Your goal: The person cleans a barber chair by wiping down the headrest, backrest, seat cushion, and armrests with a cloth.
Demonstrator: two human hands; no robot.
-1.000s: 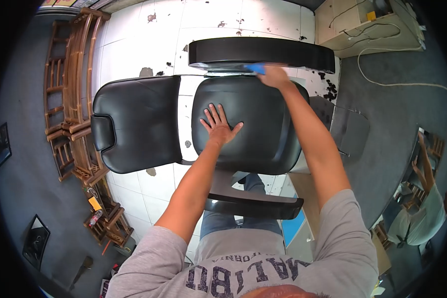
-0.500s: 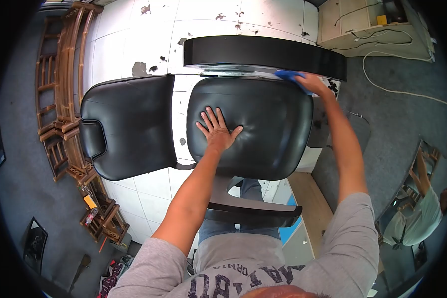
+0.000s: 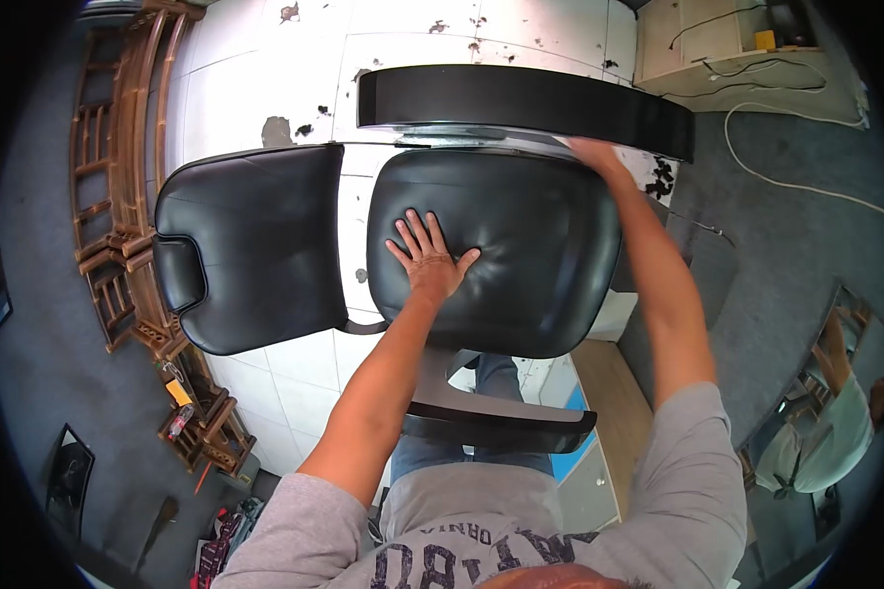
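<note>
A black padded salon chair seat lies below me. My left hand rests flat on it, fingers spread, holding nothing. My right hand reaches down into the narrow gap between the seat's far edge and the black far armrest. Its fingers are hidden there. The blue cloth it gripped half a second ago is out of sight, down with the fingers. To the left is the chair's black backrest. The near armrest runs in front of my body.
Dark hair clumps and stains mark the white tiled floor. Bamboo furniture stands at the left. A wooden cabinet with a pale cable is at upper right. A mirror at the right reflects a person.
My right hand has moved slightly left and deeper into the gap beside the far armrest, and the blue cloth has gone from sight. My left hand has stayed in place.
</note>
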